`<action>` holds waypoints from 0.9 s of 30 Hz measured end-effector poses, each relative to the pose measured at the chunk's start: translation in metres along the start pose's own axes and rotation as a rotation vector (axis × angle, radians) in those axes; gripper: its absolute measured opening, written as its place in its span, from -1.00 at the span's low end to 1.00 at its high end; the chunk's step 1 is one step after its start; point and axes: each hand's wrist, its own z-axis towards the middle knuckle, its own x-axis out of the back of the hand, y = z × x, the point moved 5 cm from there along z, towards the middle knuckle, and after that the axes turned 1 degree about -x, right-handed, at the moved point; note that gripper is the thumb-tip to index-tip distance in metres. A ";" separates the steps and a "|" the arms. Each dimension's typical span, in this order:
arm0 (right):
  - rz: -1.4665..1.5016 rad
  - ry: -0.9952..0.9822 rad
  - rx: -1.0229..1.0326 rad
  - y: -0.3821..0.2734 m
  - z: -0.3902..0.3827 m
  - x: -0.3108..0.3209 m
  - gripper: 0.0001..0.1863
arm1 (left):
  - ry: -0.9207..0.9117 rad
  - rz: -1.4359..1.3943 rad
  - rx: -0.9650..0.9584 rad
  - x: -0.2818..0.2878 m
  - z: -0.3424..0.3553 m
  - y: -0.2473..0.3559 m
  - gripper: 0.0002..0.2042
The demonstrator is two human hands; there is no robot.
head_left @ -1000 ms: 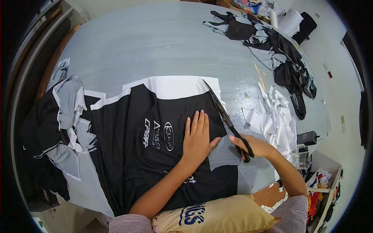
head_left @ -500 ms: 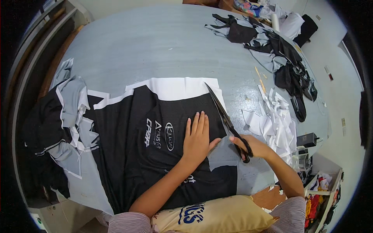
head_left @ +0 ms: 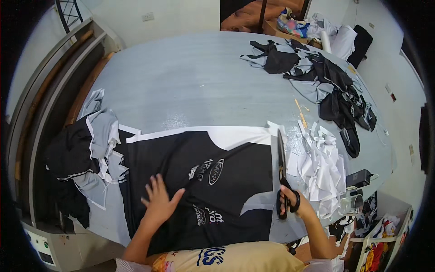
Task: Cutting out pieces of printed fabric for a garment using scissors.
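Note:
Black printed fabric point(head_left: 247, 170) with white lettering lies spread on the table in front of me. A white margin point(head_left: 233, 137) runs along its far edge, and a curved grey patch point(head_left: 260, 203) shows at its right. My left hand point(head_left: 161, 199) is over the fabric's left half, fingers spread, holding nothing; whether it presses on the cloth I cannot tell. My right hand point(head_left: 295, 203) grips the handles of large black scissors point(head_left: 282, 161) beside the fabric's right edge. The blades point away from me and look nearly together.
White offcuts point(head_left: 321, 167) lie heaped right of the scissors, near a black box point(head_left: 358, 179) and a clear container point(head_left: 351, 205). Black and grey fabric pieces point(head_left: 324, 77) cover the far right. More black and grey garments point(head_left: 74, 156) pile up at the left, beside a rack of rolls point(head_left: 54, 86).
My left hand has moved left across the fabric and spread its fingers. The fabric has shifted and lies flatter. The scissors have turned more upright, along its right edge. The view has tilted upward.

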 end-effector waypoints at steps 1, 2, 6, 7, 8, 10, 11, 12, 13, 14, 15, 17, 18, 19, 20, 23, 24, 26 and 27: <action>0.026 0.026 -0.005 0.007 -0.005 0.001 -0.46 | 0.012 0.002 0.013 -0.001 -0.003 -0.006 -0.03; 0.020 0.039 0.014 0.012 -0.011 0.002 -0.46 | 0.053 0.004 0.066 -0.003 -0.002 -0.013 -0.04; 0.093 0.070 0.049 0.043 -0.033 -0.005 -0.46 | 0.520 0.247 -0.056 0.001 0.090 -0.007 -0.18; 0.135 0.081 0.058 0.053 -0.034 -0.005 -0.48 | 0.591 0.282 -0.111 0.009 0.128 0.016 -0.25; 0.118 0.107 0.065 0.044 -0.044 -0.017 -0.50 | 0.667 0.305 -0.148 0.018 0.162 0.034 -0.28; 0.041 0.138 0.106 0.031 -0.064 -0.040 -0.55 | 0.811 0.352 -0.367 0.032 0.209 0.082 -0.33; -0.031 0.130 0.148 0.031 -0.067 -0.041 -0.51 | 0.719 0.291 -0.638 0.031 0.216 0.127 -0.39; -0.030 0.142 0.152 0.031 -0.073 -0.046 -0.53 | 0.489 0.141 -0.983 0.031 0.227 0.159 -0.46; -0.028 0.157 0.155 0.030 -0.078 -0.049 -0.55 | 0.315 -0.010 -1.232 0.017 0.231 0.188 -0.50; -0.018 0.194 0.174 0.034 -0.081 -0.046 -0.62 | 0.160 0.034 -1.254 -0.008 0.227 0.224 -0.50; -0.009 0.209 0.191 0.036 -0.085 -0.046 -0.62 | 0.109 0.047 -1.302 -0.027 0.220 0.245 -0.47; -0.050 0.275 0.222 0.037 -0.080 -0.049 -0.80 | 0.154 0.137 -1.255 -0.047 0.221 0.246 -0.45; -0.036 0.255 0.305 0.036 -0.084 -0.047 -0.78 | 0.284 0.072 -1.201 -0.045 0.217 0.247 -0.45; -0.039 0.255 0.312 0.037 -0.087 -0.045 -0.78 | 0.414 0.007 -1.136 -0.043 0.212 0.243 -0.44; -0.083 0.307 0.287 0.040 -0.091 -0.039 -0.76 | 0.505 -0.044 -1.067 -0.047 0.193 0.241 -0.43; -0.019 0.350 0.230 0.050 -0.086 -0.027 -0.72 | 0.581 0.098 -0.898 -0.058 0.103 0.209 -0.39; 0.075 0.323 0.201 0.054 -0.081 -0.027 -0.69 | 0.469 0.183 -0.926 -0.057 0.067 0.193 -0.36; 0.084 0.335 0.227 0.047 -0.072 -0.027 -0.72 | 0.310 0.354 -0.979 -0.056 0.045 0.148 -0.31; 0.125 0.347 0.223 0.046 -0.072 -0.025 -0.71 | 0.244 0.424 -1.035 -0.057 0.048 0.121 -0.29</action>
